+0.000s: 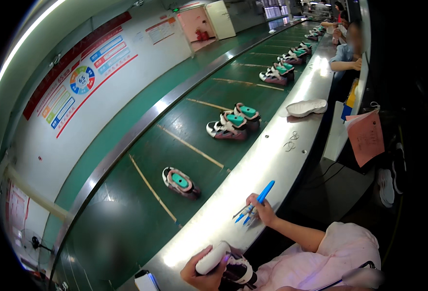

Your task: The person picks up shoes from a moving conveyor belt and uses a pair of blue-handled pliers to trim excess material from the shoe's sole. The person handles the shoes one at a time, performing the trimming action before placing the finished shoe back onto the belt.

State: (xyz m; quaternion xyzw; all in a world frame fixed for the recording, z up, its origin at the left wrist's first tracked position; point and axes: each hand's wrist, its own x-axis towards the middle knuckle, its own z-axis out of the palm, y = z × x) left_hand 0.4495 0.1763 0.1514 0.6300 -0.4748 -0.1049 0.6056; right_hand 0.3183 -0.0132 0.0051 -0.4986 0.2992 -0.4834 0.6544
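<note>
My left hand (202,267), at the lower edge of the head view, is closed round a shoe (213,258). Its pale, rounded sole end points up and away from me, and its dark and white upper hangs toward my lap. Farther right, my right hand (262,209) pinches a slim blue pen-like tool (266,190) over the metal ledge. The tool's lower end points down and left. Beneath it lie thin bluish shapes, and I cannot tell whether they are a second piece or a reflection. The two hands are apart, and the tool does not touch the shoe.
A green conveyor belt (141,218) carries a single shoe (179,182) and groups of shoes with teal inserts. A white sole (306,107) and thin loops (290,141) lie on the metal ledge (277,150). Pink paper (366,136) hangs at right. A co-worker (347,56) sits farther along.
</note>
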